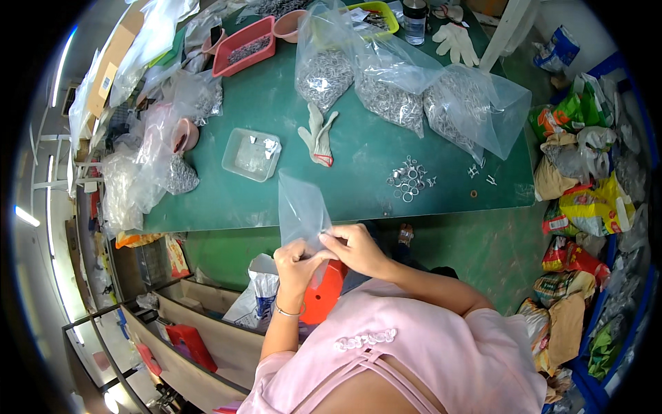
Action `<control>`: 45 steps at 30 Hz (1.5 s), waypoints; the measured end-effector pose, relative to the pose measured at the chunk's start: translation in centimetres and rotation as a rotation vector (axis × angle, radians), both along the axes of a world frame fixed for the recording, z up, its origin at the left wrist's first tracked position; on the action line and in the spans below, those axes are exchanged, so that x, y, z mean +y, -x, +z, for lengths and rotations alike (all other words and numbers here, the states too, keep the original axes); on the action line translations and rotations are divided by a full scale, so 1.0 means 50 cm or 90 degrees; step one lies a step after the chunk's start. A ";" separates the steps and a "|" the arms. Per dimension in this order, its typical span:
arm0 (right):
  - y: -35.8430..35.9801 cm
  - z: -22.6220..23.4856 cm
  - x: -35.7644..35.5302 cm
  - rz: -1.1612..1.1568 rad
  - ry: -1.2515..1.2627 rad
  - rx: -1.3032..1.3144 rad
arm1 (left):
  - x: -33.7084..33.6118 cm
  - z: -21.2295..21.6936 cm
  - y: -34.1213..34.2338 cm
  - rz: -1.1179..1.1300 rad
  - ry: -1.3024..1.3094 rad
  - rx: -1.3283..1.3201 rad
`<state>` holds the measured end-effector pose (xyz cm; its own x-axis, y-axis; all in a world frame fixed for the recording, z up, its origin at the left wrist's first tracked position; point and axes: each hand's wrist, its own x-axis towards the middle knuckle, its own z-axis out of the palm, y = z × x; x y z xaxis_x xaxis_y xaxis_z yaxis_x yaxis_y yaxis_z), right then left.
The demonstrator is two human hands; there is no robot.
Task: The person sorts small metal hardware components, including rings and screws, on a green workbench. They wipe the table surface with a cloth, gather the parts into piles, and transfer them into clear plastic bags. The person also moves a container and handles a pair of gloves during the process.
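Between my hands, just off the table's near edge, is a clear plastic bag (301, 201) that looks flat and empty. My left hand (296, 265) pinches its lower edge with the fingers curled in. My right hand (353, 248) grips the same edge from the other side, thumb and fingertips pressed together. Beyond the bag lies a white knit glove (318, 138) with a red cuff. A clear plastic tub (239, 148) with a few small white pieces stands to its left. Small metal rings and clips (408, 181) are heaped to the right.
Clear bags full of metal parts (324, 79) stand along the back of the green table (207, 214). A red tray (245, 47), a yellow tray (379, 15), a bottle (414, 22) and another glove (456, 43) sit behind. Sacks (589, 210) line the right side; an orange stool (321, 297) is below me.
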<state>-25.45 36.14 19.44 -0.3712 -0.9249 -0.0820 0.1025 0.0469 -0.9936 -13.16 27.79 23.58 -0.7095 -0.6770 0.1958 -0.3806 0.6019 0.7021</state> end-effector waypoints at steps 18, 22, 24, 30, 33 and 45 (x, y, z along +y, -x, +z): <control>0.206 -0.292 0.156 -0.261 -0.217 0.573 | -0.125 -0.147 0.024 0.435 0.149 0.065; 0.239 -0.314 0.106 -0.169 -0.236 0.674 | -0.120 -0.173 0.051 0.408 0.123 0.049; 0.262 -0.335 0.084 -0.136 -0.204 0.734 | -0.118 -0.182 0.057 0.418 0.101 0.039; 0.299 -0.385 0.079 -0.112 -0.083 0.727 | -0.126 -0.191 0.064 0.430 0.066 0.057; 0.303 -0.384 0.072 -0.122 -0.074 0.726 | -0.131 -0.188 0.067 0.428 0.073 0.065; 0.313 -0.419 0.068 -0.240 -0.073 0.745 | -0.138 -0.173 0.090 0.421 0.035 0.088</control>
